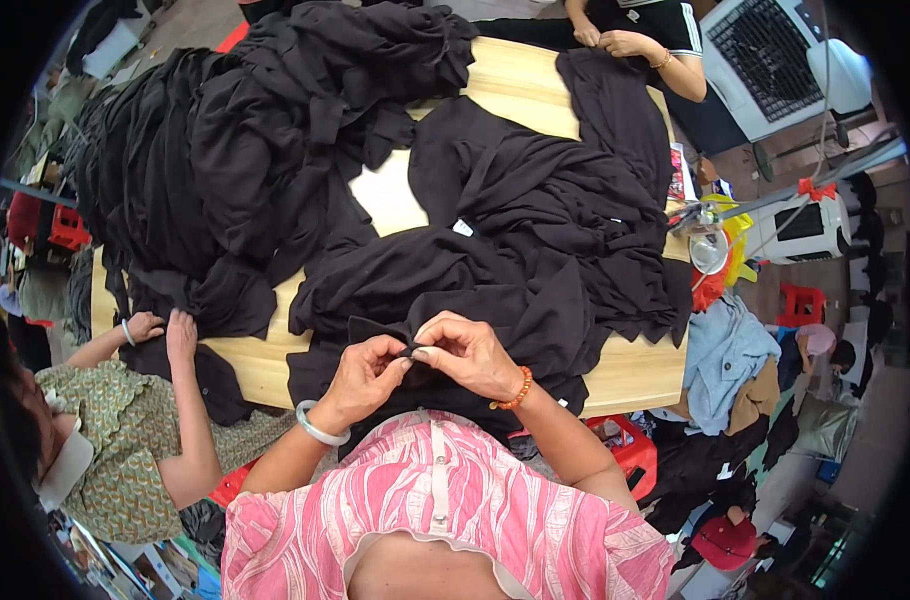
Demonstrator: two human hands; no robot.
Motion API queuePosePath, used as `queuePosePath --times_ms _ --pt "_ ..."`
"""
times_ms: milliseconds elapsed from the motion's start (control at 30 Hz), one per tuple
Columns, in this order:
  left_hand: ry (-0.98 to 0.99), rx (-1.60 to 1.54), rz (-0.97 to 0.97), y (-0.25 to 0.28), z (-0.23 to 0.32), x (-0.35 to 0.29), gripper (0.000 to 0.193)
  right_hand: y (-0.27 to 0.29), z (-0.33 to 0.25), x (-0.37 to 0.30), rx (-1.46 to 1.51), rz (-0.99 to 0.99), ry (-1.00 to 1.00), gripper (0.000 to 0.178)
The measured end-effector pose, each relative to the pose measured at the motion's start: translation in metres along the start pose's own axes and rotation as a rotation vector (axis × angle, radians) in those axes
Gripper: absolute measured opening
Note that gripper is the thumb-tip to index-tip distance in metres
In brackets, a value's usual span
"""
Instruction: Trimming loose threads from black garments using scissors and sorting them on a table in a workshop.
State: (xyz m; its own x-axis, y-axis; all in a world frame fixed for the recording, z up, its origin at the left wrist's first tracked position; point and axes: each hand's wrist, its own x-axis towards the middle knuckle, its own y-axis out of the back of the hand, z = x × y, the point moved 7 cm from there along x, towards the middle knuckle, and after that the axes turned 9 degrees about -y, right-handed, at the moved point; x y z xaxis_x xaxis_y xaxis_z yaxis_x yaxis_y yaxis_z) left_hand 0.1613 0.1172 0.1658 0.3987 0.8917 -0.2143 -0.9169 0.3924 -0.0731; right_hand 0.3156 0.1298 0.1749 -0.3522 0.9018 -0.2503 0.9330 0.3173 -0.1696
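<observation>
Your left hand [365,378] was nearly closed, its thumb and fingertips pinched on a small fold of the black knit garment [495,290] that lay spread over the near edge of the pale wooden table [635,370]. Your right hand [467,352] met it at the same spot, fingers curled narrow, pinching the same bit of black cloth, so the two hands touched at the fingertips just above the table's near edge. A pale jade-coloured bangle [320,428] circled your left wrist and a bracelet of orange beads [515,392] your right. The garment ran from your hands back toward the middle of the table, where it merged with more rumpled black cloth. A large heap of black clothing [235,150] covered the table's left half. At the table's left side another person in a green patterned top had both hands [165,330] resting flat on the edge of that heap. At the far end of the table a third person's hands [615,40] were close together over another black piece [615,110]. Beyond the table's right edge stood a white box-shaped fan unit [775,60].
</observation>
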Motion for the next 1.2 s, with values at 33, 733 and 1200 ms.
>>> queuePosePath --times_ms 33,733,1200 --pt "-0.005 -0.001 -0.012 0.000 -0.001 0.001 0.006 0.000 -0.002 -0.001 -0.043 0.001 -0.006 0.005" --pt "-0.399 0.399 0.031 0.005 0.035 0.029 0.025 0.009 0.018 0.008 0.103 0.045 -0.110 0.010" --pt "0.141 -0.165 0.075 0.007 -0.007 0.031 0.009 0.014 -0.006 0.003 -0.243 0.225 0.142 0.009"
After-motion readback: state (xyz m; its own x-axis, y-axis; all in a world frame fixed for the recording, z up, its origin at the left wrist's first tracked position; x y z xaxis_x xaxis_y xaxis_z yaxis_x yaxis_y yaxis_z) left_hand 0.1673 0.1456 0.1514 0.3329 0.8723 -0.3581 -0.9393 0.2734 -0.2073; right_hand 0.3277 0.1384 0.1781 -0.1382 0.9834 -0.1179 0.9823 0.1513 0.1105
